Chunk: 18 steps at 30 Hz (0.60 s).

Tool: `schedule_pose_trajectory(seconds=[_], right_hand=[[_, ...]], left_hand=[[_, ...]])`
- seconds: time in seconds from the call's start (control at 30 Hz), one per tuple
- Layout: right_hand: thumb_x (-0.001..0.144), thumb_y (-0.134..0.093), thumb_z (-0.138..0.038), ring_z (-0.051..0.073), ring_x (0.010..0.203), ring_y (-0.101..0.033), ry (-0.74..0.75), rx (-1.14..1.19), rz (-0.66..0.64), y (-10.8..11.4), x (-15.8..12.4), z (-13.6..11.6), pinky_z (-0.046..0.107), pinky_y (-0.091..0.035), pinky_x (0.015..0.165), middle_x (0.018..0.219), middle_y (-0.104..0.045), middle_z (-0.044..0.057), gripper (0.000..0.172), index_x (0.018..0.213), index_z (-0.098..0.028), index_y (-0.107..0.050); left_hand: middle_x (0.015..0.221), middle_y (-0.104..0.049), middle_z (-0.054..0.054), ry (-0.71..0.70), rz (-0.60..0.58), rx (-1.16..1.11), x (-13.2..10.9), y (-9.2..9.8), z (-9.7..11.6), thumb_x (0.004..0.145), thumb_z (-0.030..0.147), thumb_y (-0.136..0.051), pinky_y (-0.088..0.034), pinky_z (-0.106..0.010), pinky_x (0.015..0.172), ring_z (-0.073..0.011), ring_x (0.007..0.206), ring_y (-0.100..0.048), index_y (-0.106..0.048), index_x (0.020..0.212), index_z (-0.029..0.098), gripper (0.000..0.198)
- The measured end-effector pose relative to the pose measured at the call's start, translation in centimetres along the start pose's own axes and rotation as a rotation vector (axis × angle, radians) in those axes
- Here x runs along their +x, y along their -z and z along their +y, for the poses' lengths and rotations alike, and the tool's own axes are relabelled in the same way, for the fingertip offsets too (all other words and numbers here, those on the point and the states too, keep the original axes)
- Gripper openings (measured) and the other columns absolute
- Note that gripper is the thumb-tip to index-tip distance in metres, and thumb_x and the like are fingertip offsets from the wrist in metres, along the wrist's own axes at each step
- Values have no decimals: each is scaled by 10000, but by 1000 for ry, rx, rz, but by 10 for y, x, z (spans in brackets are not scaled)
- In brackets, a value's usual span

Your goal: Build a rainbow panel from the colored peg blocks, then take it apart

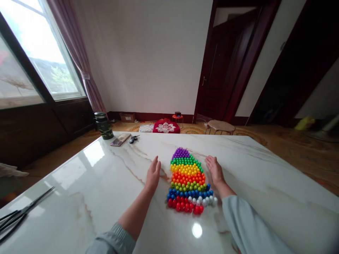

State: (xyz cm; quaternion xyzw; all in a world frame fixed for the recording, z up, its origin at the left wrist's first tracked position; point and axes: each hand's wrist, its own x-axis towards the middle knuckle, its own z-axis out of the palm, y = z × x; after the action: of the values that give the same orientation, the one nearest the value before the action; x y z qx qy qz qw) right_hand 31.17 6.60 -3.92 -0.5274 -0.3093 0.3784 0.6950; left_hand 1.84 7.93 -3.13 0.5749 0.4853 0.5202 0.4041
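Note:
Many small round balls (186,178) lie massed together on the white marbled table (119,211). They are grouped by colour in bands: purple at the far end, then green, yellow, orange, olive, blue, white and red nearest me. My left hand (153,173) is held upright on the left side of the balls, fingers stretched out and holding nothing. On the right side, my right hand (215,171) mirrors it, its fingers extended and empty. A small gap shows between each hand and the balls.
Scissors (25,211) lie at the table's left edge. A camouflage flask (103,126), a phone (120,139) and keys (134,139) sit at the far left corner. Beyond the table are a round stool (220,126) and a red cushion (166,127).

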Motion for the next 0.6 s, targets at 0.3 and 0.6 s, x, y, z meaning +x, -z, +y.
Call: schedule_pose_trajectory(seconds=[0.3, 0.6], right_hand=[[688, -458, -817, 299, 1180, -578, 44, -108, 89, 34, -104, -9, 437, -437, 1030, 1235, -632, 183, 797, 1083, -152, -652], [714, -515, -746, 283, 1062, -645, 126, -113, 68, 40, -129, -4, 410, -470, 980, 1101, -695, 156, 690, 1019, -147, -668]], left_hand=[[1453, -448, -141, -248, -74, 766, -108, 49, -5, 835, 107, -369, -326, -415, 1146, -229, 1375, -377, -424, 1388, 121, 556], [1425, -475, -182, -293, -121, 888, -111, 43, -5, 868, 104, -301, -294, -408, 1157, -237, 1372, -381, -445, 1372, 42, 528]])
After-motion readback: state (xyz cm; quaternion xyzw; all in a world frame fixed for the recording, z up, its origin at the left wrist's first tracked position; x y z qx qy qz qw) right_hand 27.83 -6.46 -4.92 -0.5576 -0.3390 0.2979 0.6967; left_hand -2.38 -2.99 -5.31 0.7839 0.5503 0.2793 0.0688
